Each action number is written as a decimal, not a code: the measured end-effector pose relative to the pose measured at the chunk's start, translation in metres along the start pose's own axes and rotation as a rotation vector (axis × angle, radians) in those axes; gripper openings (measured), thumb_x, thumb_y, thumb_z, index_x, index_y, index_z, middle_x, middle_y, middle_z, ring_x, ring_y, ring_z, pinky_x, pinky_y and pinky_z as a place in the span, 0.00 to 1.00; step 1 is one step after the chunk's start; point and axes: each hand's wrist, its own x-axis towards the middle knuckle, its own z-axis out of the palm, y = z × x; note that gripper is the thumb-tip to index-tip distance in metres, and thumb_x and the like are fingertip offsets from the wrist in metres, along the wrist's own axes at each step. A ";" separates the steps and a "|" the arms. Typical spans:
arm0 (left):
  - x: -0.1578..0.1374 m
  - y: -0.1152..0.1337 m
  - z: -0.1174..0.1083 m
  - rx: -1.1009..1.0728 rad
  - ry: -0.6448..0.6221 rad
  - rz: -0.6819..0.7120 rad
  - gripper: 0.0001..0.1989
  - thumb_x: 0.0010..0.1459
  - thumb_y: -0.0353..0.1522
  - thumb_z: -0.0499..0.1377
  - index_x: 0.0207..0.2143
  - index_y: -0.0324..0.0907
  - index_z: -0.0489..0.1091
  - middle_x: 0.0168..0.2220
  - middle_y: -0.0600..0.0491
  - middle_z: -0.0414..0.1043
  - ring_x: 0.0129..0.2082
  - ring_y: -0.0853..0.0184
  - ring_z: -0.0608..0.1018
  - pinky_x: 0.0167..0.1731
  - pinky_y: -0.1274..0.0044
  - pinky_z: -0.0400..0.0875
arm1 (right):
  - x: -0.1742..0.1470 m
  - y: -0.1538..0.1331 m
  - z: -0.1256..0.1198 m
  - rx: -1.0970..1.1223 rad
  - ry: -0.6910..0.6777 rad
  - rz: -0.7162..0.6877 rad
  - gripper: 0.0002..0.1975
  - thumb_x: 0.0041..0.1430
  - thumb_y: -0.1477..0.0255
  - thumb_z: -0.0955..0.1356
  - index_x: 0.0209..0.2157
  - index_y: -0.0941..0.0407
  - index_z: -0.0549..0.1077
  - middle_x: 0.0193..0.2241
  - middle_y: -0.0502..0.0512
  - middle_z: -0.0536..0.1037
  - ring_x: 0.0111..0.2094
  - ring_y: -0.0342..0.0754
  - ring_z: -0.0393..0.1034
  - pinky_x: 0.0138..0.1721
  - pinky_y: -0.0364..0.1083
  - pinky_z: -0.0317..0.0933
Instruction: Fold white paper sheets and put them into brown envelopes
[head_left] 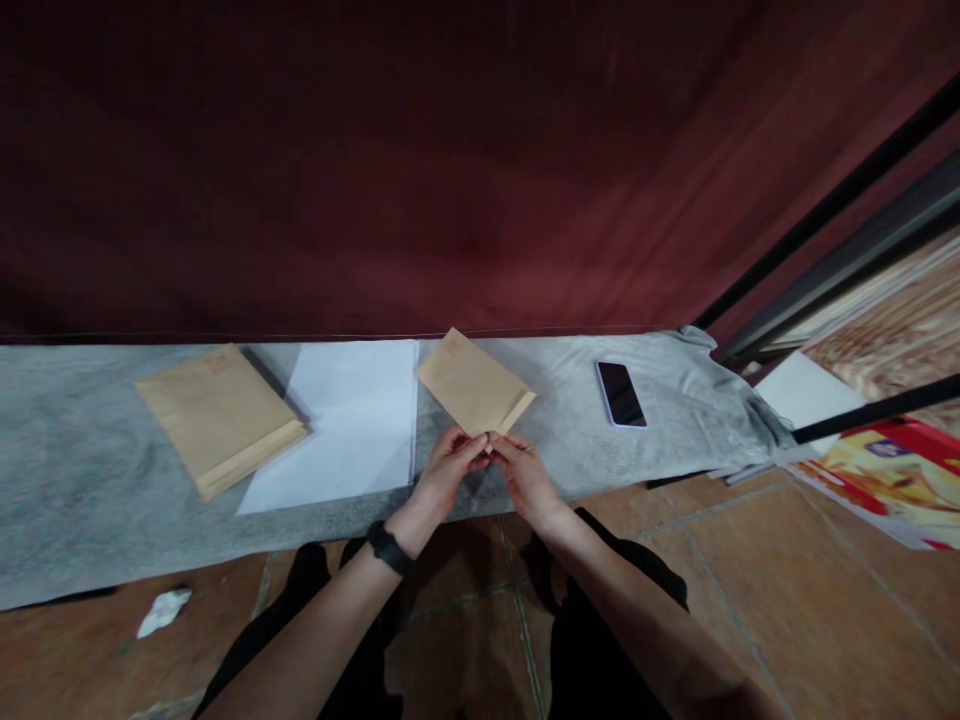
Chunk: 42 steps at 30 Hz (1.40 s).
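Both hands meet at the near corner of a brown paper envelope [474, 378], near the front edge of the cloth-covered surface. My left hand [448, 466] pinches that corner from the left, with a dark band on its wrist. From the right, my right hand [523, 470] closes thumb and fingers on the same corner. A small reddish print shows on the envelope's far left corner, and a fold line runs along its right end. To the left lies a stack of similar brown envelopes [214, 410], partly over white paper sheets [352, 420].
A phone [622, 394] with a dark screen lies to the right on the grey cloth [555, 450]. Behind hangs a dark red curtain [450, 180]. Dark metal bars [840, 200] and a colourful printed box [892, 470] stand at the right. A crumpled white tissue [163, 612] is on the tiled floor.
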 end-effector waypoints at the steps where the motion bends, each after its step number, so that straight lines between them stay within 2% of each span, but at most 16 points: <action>1: 0.001 -0.001 0.000 -0.016 0.010 -0.012 0.21 0.44 0.43 0.73 0.35 0.40 0.73 0.36 0.52 0.77 0.35 0.68 0.79 0.34 0.77 0.75 | 0.000 0.000 0.000 -0.040 0.000 0.001 0.09 0.49 0.63 0.75 0.28 0.54 0.79 0.28 0.48 0.81 0.34 0.46 0.74 0.41 0.45 0.68; 4: 0.003 -0.004 0.000 -0.051 0.018 -0.049 0.23 0.42 0.40 0.75 0.38 0.40 0.73 0.38 0.51 0.78 0.35 0.68 0.80 0.32 0.78 0.74 | 0.001 -0.001 0.000 -0.124 0.012 0.007 0.10 0.49 0.61 0.74 0.27 0.54 0.78 0.28 0.49 0.81 0.33 0.47 0.75 0.41 0.45 0.67; 8: 0.004 -0.004 -0.003 -0.037 0.004 -0.073 0.23 0.42 0.38 0.74 0.38 0.39 0.73 0.32 0.52 0.78 0.29 0.70 0.79 0.27 0.80 0.71 | 0.003 -0.005 -0.003 -0.193 0.038 0.062 0.15 0.48 0.57 0.74 0.25 0.55 0.76 0.24 0.49 0.79 0.28 0.45 0.73 0.35 0.44 0.67; 13: 0.004 -0.002 -0.007 0.045 -0.045 -0.098 0.21 0.43 0.36 0.73 0.38 0.38 0.72 0.28 0.51 0.78 0.23 0.71 0.77 0.24 0.80 0.69 | 0.008 -0.017 -0.014 -0.118 0.101 0.100 0.19 0.44 0.57 0.78 0.30 0.56 0.78 0.25 0.52 0.80 0.24 0.44 0.72 0.28 0.43 0.66; 18: 0.002 -0.002 -0.007 0.095 -0.050 -0.119 0.20 0.44 0.34 0.71 0.39 0.39 0.70 0.24 0.54 0.76 0.20 0.73 0.74 0.22 0.81 0.65 | 0.016 -0.030 -0.029 -0.100 0.232 0.114 0.17 0.40 0.60 0.79 0.27 0.57 0.76 0.24 0.53 0.80 0.23 0.45 0.73 0.24 0.43 0.67; 23: 0.003 0.000 -0.011 0.148 -0.031 -0.091 0.19 0.45 0.32 0.68 0.38 0.41 0.66 0.22 0.58 0.73 0.18 0.75 0.70 0.20 0.82 0.60 | 0.021 -0.032 -0.040 -0.187 0.268 0.083 0.16 0.39 0.62 0.79 0.24 0.56 0.74 0.21 0.51 0.77 0.23 0.45 0.72 0.25 0.44 0.69; 31: 0.008 0.001 -0.016 0.151 0.039 -0.008 0.27 0.42 0.33 0.71 0.44 0.44 0.63 0.24 0.62 0.71 0.18 0.75 0.70 0.20 0.82 0.59 | 0.023 -0.030 -0.048 -0.245 0.271 0.053 0.17 0.37 0.61 0.79 0.24 0.56 0.75 0.19 0.48 0.76 0.19 0.43 0.69 0.21 0.43 0.66; 35: 0.007 0.004 -0.015 0.176 0.032 0.025 0.28 0.46 0.34 0.68 0.49 0.44 0.62 0.24 0.62 0.71 0.19 0.74 0.71 0.21 0.82 0.60 | 0.019 -0.033 -0.046 -0.149 0.251 0.033 0.16 0.39 0.62 0.79 0.27 0.55 0.77 0.21 0.48 0.77 0.23 0.43 0.72 0.26 0.42 0.69; 38: 0.006 0.006 -0.013 0.183 0.046 0.064 0.31 0.47 0.33 0.67 0.53 0.43 0.61 0.24 0.62 0.72 0.19 0.73 0.71 0.21 0.82 0.61 | 0.013 -0.034 -0.038 -0.019 0.148 0.098 0.16 0.40 0.64 0.80 0.30 0.55 0.78 0.28 0.49 0.81 0.28 0.44 0.75 0.34 0.43 0.73; 40: 0.006 0.005 -0.012 0.172 0.025 0.073 0.30 0.48 0.33 0.67 0.53 0.43 0.61 0.24 0.61 0.72 0.19 0.74 0.71 0.22 0.82 0.62 | 0.009 -0.031 -0.031 -0.008 0.084 0.145 0.16 0.40 0.64 0.80 0.31 0.55 0.79 0.32 0.51 0.83 0.31 0.45 0.77 0.39 0.45 0.74; 42: 0.006 0.002 -0.011 0.158 -0.004 0.058 0.29 0.49 0.34 0.68 0.51 0.42 0.62 0.25 0.61 0.73 0.19 0.73 0.72 0.22 0.81 0.64 | 0.007 -0.029 -0.026 -0.053 0.058 0.132 0.16 0.41 0.63 0.80 0.31 0.56 0.80 0.33 0.53 0.83 0.33 0.47 0.77 0.40 0.47 0.74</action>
